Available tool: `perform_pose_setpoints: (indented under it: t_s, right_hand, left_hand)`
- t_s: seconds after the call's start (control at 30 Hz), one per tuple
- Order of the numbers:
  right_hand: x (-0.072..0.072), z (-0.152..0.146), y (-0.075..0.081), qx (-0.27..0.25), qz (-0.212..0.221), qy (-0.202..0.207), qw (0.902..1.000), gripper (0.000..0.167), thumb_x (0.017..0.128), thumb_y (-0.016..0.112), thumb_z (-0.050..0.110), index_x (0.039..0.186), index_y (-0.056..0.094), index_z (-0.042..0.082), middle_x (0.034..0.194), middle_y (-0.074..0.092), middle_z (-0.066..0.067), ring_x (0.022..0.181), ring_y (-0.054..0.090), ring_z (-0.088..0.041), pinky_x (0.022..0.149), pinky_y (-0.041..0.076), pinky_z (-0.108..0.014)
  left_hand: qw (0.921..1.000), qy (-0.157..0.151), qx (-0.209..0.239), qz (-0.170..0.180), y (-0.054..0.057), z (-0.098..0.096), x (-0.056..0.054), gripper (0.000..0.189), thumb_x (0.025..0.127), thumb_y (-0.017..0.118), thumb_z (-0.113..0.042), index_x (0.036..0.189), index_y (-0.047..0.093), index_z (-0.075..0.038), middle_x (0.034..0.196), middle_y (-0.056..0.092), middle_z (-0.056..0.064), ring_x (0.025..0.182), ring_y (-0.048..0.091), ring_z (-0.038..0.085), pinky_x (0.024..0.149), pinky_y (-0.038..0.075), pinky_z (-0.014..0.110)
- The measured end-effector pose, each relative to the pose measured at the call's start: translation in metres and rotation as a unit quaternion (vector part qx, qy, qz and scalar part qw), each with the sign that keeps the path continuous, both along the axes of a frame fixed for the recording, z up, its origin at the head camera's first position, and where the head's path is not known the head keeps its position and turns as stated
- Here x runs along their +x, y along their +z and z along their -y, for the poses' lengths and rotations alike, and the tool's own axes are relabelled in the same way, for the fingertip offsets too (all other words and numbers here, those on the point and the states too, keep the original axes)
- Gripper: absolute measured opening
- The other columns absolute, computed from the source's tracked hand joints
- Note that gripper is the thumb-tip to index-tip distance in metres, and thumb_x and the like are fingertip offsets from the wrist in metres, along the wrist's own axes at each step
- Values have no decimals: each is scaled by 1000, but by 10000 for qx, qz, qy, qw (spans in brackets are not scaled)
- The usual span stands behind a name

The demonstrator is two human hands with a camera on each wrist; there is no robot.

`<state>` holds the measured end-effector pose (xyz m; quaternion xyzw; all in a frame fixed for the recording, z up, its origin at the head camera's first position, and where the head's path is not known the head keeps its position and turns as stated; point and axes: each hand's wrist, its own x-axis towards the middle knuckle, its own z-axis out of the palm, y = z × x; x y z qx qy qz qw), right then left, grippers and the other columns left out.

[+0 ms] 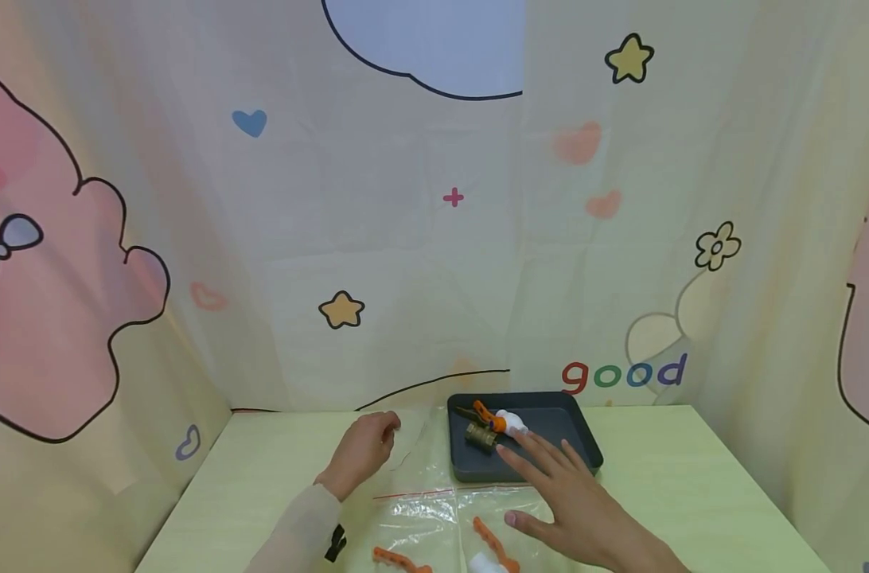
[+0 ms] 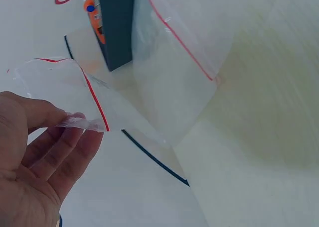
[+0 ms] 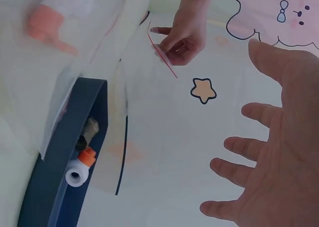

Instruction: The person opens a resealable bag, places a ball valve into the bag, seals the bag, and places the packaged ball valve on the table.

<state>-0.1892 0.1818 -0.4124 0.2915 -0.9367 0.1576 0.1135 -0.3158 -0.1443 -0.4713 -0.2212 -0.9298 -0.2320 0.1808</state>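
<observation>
My left hand (image 1: pixel 361 452) is raised over the left part of the table. Its thumb and fingers pinch the edge of a clear zip bag (image 2: pixel 65 87) with a red seal line, which looks flat and see-through in the left wrist view. My right hand (image 1: pixel 574 501), fingers spread and holding nothing, hovers over the near right side of a dark grey tray (image 1: pixel 590 450). In the tray lie a white valve (image 1: pixel 512 422) with an orange handle and a ribbed, brass-coloured cylindrical fitting (image 1: pixel 481 437).
Nearer me, two more clear zip bags (image 1: pixel 434 517) lie side by side. An orange-handled piece (image 1: pixel 400 559) shows at the left one, and a white piece with an orange handle (image 1: pixel 497 547) at the right. A printed curtain (image 1: pixel 420 239) hangs behind the pale green table (image 1: pixel 699 493).
</observation>
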Motion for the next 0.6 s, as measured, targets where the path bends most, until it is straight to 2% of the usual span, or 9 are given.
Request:
perform_pose_setpoints:
  t_s: [0.1,0.27,0.5,0.6]
  right_hand:
    - [0,2,5,-2,-376,21,9993,74,90,59,59,153,35,28,160,33,-8,144,37,-34,110,27,-69]
    - [0,8,15,-75,-618,75,9980,77,89,62,57,154,32,29,162,29,-5,146,34,-30,112,27,-65]
    - [2,17,27,-251,-740,124,9969,80,89,62,58,155,25,34,164,23,3,148,28,-24,115,24,-62]
    - [1,20,32,-499,-780,228,9954,80,89,64,54,155,26,32,164,23,1,145,33,-30,110,33,-63]
  left_hand:
    - [9990,160,372,-209,4,2,3,14,86,66,3,93,69,-9,85,70,2,74,61,12,67,52,28]
    - [9942,271,946,-433,10,2,11,13,85,67,3,89,68,-9,83,70,5,73,62,12,66,52,27]
    - [9819,333,1817,-430,27,-7,27,11,87,67,0,91,68,-11,79,70,1,69,65,11,65,52,23]
    - [9747,288,2181,-404,37,-13,36,10,88,66,-1,93,68,-9,80,70,1,70,67,14,59,52,19]
